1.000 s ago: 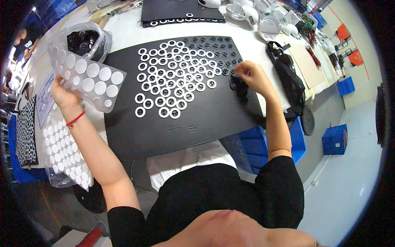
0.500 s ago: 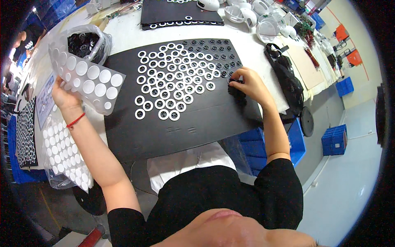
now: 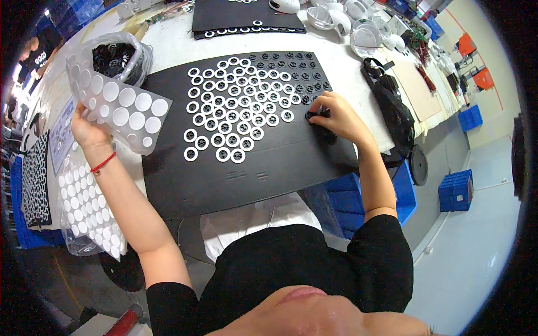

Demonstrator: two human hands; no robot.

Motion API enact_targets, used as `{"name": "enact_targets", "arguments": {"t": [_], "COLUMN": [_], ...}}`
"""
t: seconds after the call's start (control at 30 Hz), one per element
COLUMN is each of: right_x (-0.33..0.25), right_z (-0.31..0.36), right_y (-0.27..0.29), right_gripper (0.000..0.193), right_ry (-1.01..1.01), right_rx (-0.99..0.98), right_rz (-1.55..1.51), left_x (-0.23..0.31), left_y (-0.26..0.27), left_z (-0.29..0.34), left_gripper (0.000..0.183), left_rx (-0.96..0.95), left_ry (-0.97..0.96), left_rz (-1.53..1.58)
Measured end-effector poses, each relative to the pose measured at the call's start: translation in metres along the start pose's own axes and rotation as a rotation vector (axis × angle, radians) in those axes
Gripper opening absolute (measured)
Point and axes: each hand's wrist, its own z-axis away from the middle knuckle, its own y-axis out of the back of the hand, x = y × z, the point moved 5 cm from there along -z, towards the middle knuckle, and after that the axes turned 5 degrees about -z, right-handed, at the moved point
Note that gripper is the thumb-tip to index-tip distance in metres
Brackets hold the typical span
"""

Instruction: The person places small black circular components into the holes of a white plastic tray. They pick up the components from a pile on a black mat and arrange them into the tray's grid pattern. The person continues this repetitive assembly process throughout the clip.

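Observation:
My left hand (image 3: 91,130) grips the edge of a translucent backing sheet (image 3: 132,124) with rows of round white stickers, held up over the left side of the table. On the black board (image 3: 246,185) in front of me lie many small black round parts topped with white rings (image 3: 237,155). Plain black round parts (image 3: 298,77) without rings stand in rows at the board's far right. By the right edge, my right hand (image 3: 341,119) is closed, thumb and fingers pinching a small black round part (image 3: 310,116). More dark parts lie under this hand, partly hidden.
A plastic bag of black parts (image 3: 147,59) stands at the back left. More sticker sheets (image 3: 84,204) lie by my left forearm. A second black board (image 3: 246,17) with ringed parts and white plastic housings (image 3: 364,39) sit farther back. A black bag (image 3: 386,106) lies right of the board.
My right hand has shifted slightly nearer and the black part now shows at its fingertips. The left hand and sticker sheet stay almost in place.

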Motion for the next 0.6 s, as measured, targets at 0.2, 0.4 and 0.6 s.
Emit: {"name": "enact_targets", "arguments": {"t": [0.2, 0.4, 0.6], "right_x": [-0.004, 0.009, 0.091], "right_z": [0.002, -0.004, 0.005], "right_y": [-0.002, 0.015, 0.029], "right_gripper": [0.017, 0.012, 0.015], "right_ry": [0.106, -0.016, -0.348], "right_rx": [-0.007, 0.082, 0.227], "right_rz": [-0.052, -0.261, -0.482], "left_x": [0.0, 0.004, 0.001], "left_y": [0.007, 0.006, -0.009], "left_z": [-0.007, 0.0, 0.014], "left_gripper": [0.033, 0.037, 0.037], "left_rx": [0.06, 0.08, 0.135], "left_ry": [-0.027, -0.015, -0.034], "left_rz": [-0.064, -0.138, -0.145]}}
